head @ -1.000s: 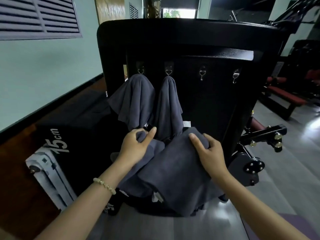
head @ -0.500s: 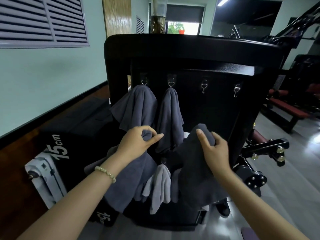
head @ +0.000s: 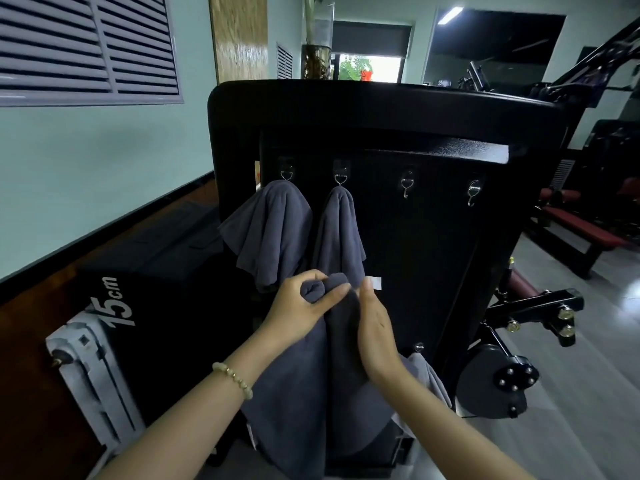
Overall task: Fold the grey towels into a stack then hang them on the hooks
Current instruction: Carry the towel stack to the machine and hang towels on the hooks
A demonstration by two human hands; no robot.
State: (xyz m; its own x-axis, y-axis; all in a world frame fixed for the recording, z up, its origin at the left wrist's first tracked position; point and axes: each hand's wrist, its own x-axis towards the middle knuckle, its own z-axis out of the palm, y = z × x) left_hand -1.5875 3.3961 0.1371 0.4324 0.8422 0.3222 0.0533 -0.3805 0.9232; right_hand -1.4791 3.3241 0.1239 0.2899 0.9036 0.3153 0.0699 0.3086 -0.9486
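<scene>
A: What takes up most of the view?

B: A tall black panel, upright, straight ahead of the person. To its left, near the wall, a black box marked "15cm" lies on the floor.

A: And the towels?

B: The biggest is the held grey towel. It hangs in long folds in front of the panel's lower part, and its top is bunched up between the two hands. Above it two more grey towels hang on the panel: the left hung towel spreads wide, and the right hung towel is narrower. They hang just beside each other. A paler grey cloth shows low down behind the right forearm.

A: How are the hands set?

B: The left hand pinches the bunched top of the held towel between thumb and fingers. The right hand lies along the towel's right side with its fingers straight, pointing up. I can't tell where its thumb sits.

A: Hooks?

B: Four in a row across the panel. The first hook and the second hook each carry a hung towel. The third hook and the fourth hook are bare metal.

A: Anything smaller?

B: A beaded bracelet on the left wrist, and a small white label just beside the right fingertips.
</scene>
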